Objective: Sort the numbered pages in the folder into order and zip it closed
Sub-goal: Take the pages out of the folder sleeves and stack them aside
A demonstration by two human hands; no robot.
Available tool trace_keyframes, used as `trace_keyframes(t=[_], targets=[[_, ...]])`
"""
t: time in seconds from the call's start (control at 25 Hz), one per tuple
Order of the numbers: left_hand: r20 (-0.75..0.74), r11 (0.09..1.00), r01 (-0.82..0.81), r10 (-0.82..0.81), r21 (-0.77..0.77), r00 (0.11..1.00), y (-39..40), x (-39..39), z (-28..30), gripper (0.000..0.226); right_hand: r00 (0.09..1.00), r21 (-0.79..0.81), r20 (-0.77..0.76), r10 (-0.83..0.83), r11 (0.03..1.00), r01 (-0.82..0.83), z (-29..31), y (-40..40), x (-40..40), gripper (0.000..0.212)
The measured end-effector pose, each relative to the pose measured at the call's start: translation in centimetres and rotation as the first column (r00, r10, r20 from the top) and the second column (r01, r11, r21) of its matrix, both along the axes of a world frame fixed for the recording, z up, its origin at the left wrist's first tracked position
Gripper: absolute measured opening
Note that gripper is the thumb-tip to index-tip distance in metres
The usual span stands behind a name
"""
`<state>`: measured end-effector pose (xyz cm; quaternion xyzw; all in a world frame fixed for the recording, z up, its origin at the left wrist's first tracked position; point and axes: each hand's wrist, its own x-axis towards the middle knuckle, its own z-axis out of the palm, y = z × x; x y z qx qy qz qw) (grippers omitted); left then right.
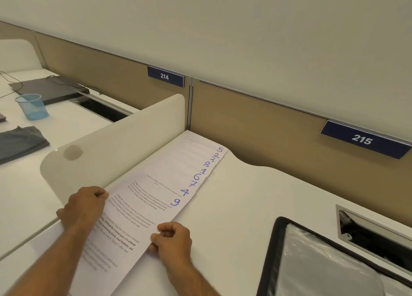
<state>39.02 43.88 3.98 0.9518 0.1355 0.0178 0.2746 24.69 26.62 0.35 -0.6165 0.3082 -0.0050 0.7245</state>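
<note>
Several printed pages point(165, 184) lie fanned in an overlapping row along the white desk, from the back corner toward me. Blue handwritten numbers run down their right edges: 5, 2, 3, 8, 1, 6, 7, 4, 9. The nearest page point(120, 233) lies lowest in the fan. My left hand point(82, 209) pinches its left edge beside the divider. My right hand point(172, 240) pinches its right edge. The folder point(276, 251), black-rimmed with a clear plastic inside, lies open at the lower right, apart from both hands.
A cream divider panel point(111, 144) stands just left of the pages. A tan partition point(256, 122) with signs 214 and 215 backs the desk. A cable slot point(374, 235) is at the right. The neighbouring desk holds a blue mesh cup point(32, 106), a dark cloth point(20, 142) and a laptop point(49, 88).
</note>
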Motion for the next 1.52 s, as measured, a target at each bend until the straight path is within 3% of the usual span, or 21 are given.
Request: trace_keyframes(t=[0.52, 0.72, 0.88, 1.04, 1.16, 1.32, 1.52], targets=[[0.029, 0.997, 0.005, -0.008, 0.074, 1.000, -0.5, 2.5, -1.9, 0.014, 0.992, -0.123, -0.069, 0.110, 0.985, -0.118, -0.9, -0.1, 1.6, 0.019], [-0.024, 0.986, 0.065, -0.062, 0.157, 0.998, -0.5, 2.6, -1.9, 0.037, 0.988, -0.120, -0.051, 0.145, 0.981, -0.150, -0.6, -0.4, 1.2, 0.023], [0.060, 0.976, 0.143, -0.155, 0.166, 0.986, -1.0, 1.5, -1.2, 0.050, 0.994, -0.126, -0.011, 0.108, 0.986, -0.108, 0.8, -1.5, 0.5, 0.022], [0.224, 0.945, 0.324, -0.325, 0.040, 0.919, -2.6, -0.3, 0.3, 0.058, 0.995, -0.242, 0.071, 0.068, 0.969, -0.049, 2.7, -3.5, -0.2, 0.022], [0.351, 0.903, 0.430, -0.410, 0.024, 0.842, -5.1, -2.1, 1.8, 0.061, 0.990, -0.500, 0.125, 0.063, 0.866, 0.008, 4.1, -5.3, -0.9, 0.025], [0.468, 0.866, 0.497, -0.463, 0.058, 0.753, -8.8, -5.0, 3.6, 0.069, 0.985, -0.806, 0.117, 0.127, 0.591, 0.020, 5.9, -8.4, -4.1, 0.054], [0.452, 0.778, 0.608, -0.605, 0.159, 0.656, -14.6, -9.8, 3.6, 0.093, 0.987, -0.953, -0.040, 0.158, 0.290, -0.085, 6.3, -12.7, -10.0, 0.099]])
